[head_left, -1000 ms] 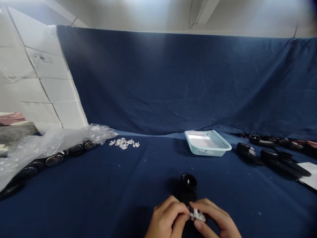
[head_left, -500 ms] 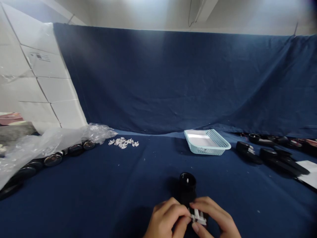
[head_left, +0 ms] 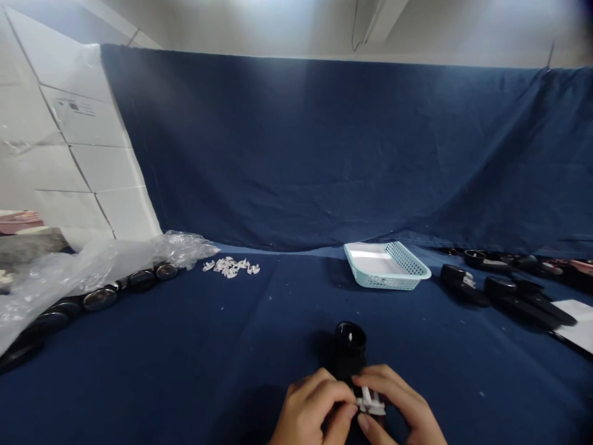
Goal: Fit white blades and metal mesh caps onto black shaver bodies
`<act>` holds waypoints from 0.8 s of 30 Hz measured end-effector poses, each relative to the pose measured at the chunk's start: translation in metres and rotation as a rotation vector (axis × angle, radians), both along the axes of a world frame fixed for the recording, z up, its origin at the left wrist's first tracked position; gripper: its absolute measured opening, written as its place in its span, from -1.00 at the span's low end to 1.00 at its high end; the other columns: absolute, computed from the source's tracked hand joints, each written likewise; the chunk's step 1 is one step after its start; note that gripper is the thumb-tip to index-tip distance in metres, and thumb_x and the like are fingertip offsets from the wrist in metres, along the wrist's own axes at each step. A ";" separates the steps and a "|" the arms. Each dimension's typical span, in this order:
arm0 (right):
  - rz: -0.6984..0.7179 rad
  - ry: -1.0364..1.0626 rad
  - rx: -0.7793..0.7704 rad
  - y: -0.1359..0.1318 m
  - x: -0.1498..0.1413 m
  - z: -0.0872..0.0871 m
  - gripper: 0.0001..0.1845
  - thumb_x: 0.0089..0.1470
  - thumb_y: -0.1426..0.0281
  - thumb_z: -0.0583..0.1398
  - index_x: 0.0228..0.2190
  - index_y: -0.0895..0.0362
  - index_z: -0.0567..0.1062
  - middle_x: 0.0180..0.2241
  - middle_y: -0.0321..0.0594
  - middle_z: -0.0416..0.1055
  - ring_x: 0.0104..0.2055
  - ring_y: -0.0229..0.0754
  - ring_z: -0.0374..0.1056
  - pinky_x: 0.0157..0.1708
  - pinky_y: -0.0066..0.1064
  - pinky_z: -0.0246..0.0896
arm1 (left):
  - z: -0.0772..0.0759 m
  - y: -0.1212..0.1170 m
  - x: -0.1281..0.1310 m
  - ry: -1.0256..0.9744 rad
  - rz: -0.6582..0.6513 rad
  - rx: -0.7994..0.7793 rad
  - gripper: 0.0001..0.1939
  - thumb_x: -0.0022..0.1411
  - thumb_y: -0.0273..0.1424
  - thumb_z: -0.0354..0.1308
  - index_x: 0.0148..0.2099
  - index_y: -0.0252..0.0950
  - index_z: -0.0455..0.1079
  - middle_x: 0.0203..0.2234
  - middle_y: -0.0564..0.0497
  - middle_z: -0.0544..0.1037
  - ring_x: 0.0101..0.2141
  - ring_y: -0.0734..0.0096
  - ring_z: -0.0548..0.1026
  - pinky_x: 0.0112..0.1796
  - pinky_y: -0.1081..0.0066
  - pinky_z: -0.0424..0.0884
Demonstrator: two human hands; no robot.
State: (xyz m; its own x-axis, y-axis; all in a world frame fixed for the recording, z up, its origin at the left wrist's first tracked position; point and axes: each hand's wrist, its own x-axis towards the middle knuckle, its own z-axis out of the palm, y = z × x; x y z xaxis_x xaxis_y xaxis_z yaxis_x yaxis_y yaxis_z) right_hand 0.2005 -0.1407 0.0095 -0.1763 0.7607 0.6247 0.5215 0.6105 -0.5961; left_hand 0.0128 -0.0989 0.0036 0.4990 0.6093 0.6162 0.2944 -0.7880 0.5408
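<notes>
A black plastic housing (head_left: 350, 352) with a round open cup at its far end lies at the front, its near part hidden by my hands. A small white plastic part (head_left: 372, 408) sits at its near end. My left hand (head_left: 315, 408) is closed, thumb and forefinger pinched at the white part's left end. From the other side, my right hand (head_left: 401, 402) curls its thumb and forefinger round the same part, fingertips against it. Whether the white part is seated in the housing, I cannot tell.
Small white plastic pieces (head_left: 231, 267) lie in a pile at the back left. A light blue basket (head_left: 389, 281) stands at the back right. Black housings (head_left: 463, 285) line the right side. Clear plastic wrap (head_left: 115, 262) covers several round black parts (head_left: 99, 299) on the left.
My right hand has shifted very slightly to the left and up at the white part. My left hand keeps its pinch in almost the same place.
</notes>
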 end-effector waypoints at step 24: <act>0.044 0.049 -0.076 -0.001 0.000 -0.002 -0.76 0.08 0.43 0.26 -0.17 0.01 0.47 -0.27 -0.20 0.50 -0.26 -0.18 0.50 -0.25 -0.47 0.44 | 0.004 -0.003 0.001 -0.085 -0.046 0.075 -0.84 0.16 -0.61 0.11 -0.25 -0.27 0.38 -0.51 0.08 0.46 -0.53 0.53 0.43 -0.45 0.56 0.34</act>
